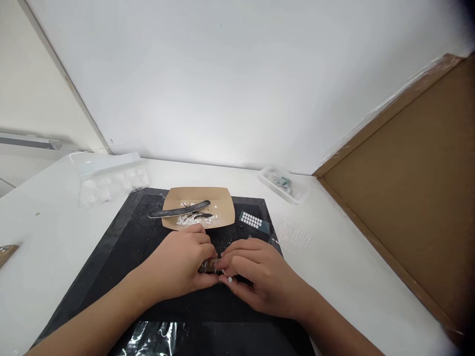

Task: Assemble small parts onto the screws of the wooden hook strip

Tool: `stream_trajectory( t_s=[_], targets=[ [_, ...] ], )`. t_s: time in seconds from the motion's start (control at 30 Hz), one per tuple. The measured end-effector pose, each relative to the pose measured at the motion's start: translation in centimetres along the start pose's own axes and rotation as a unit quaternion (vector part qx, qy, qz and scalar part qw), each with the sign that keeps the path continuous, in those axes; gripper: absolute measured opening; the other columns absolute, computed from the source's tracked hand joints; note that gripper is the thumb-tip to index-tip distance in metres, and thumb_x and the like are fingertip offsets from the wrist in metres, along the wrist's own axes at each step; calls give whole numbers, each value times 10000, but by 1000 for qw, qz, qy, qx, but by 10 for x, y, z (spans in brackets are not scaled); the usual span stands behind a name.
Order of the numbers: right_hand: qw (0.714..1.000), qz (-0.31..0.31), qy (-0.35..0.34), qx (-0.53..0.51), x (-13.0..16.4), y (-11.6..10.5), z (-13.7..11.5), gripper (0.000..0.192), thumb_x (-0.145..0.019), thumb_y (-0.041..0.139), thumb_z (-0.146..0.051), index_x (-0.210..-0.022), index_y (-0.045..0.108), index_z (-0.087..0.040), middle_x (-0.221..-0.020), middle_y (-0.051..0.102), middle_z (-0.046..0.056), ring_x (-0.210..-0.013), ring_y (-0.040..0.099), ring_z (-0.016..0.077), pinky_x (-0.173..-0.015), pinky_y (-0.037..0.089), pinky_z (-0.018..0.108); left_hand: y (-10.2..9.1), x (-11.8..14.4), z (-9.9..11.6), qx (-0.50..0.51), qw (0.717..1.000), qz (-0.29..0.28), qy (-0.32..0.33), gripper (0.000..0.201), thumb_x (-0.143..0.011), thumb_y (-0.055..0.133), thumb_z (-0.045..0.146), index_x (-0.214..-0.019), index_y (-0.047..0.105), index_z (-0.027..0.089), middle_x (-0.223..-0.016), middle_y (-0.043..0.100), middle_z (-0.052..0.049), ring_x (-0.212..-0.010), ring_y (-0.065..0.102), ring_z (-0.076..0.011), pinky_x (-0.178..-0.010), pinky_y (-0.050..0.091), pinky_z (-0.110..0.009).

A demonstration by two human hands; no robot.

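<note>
My left hand (185,262) is closed around one end of a small brown, shiny object (209,266), most of it hidden by fingers. From the other side, my right hand (256,272) has its bent fingers pressed against the same object. A small white oval piece (230,280) shows at my right thumb. Just beyond my hands, a brown paper tray (228,210) holds many small white bits and thin dark strips. Across its left side lies a curved dark nail file (178,209). A card of white oval tabs (251,220) lies to the right of the tray.
A black mat (111,257) covers the middle of the white table (40,232). Clear compartment packaging (111,185) stands back left. At back right is a white plastic tray (269,183) with greenish items. A cardboard panel (408,183) rises on the right; pale tabs (300,237) lie nearby.
</note>
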State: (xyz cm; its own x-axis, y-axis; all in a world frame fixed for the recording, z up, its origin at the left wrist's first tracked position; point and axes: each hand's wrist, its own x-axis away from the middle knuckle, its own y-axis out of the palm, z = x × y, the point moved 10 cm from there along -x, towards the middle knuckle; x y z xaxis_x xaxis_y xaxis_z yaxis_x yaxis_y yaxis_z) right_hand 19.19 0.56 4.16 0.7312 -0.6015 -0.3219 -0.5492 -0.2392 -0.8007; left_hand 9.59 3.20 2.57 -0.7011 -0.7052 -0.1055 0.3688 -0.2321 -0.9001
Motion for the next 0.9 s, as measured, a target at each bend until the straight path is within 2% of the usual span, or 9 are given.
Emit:
stream_trajectory(
  t_s=[0.17,0.33,0.57,0.73,0.9],
  targets=[
    [1000,-12,0,28,1,4,0,138,-1024,609,-218,-1085,724,-265,-1036,814,53,-1013,756,234,-882,548,387,0,-1,0,2,1000,-2,-6,194,-876,820,379,-922,806,191,-805,725,-47,-868,658,-254,-758,484,-363],
    [999,-27,14,44,-3,6,-2,141,-1046,570,-217,-1084,703,-245,-1015,813,45,-1004,739,226,-836,470,389,2,-2,-4,20,1000,-2,-13,140,-848,837,324,-884,802,193,-795,726,-42,-857,657,-247,-754,480,-352],
    [997,-22,22,73,-9,-1,-5,120,-1022,597,-215,-904,620,-212,-848,746,-4,-889,665,194,-813,334,395,1,-1,-4,38,999,9,-3,149,-870,831,325,-827,779,192,-792,723,-31,-867,647,-233,-754,470,-339],
    [994,-54,29,87,-12,0,-7,153,-1004,619,-192,-863,562,-209,-786,689,-28,-877,615,186,-826,315,386,3,-2,-3,31,1000,-5,-2,200,-903,813,370,-813,771,198,-798,717,-27,-883,636,-234,-752,460,-345],
    [994,-63,48,72,-13,2,-6,156,-957,636,-149,-858,534,-213,-813,699,-33,-905,614,189,-824,317,390,4,-1,-3,28,1000,-10,-9,180,-909,806,352,-809,763,208,-792,706,-19,-911,624,-239,-765,457,-346]
  ],
)
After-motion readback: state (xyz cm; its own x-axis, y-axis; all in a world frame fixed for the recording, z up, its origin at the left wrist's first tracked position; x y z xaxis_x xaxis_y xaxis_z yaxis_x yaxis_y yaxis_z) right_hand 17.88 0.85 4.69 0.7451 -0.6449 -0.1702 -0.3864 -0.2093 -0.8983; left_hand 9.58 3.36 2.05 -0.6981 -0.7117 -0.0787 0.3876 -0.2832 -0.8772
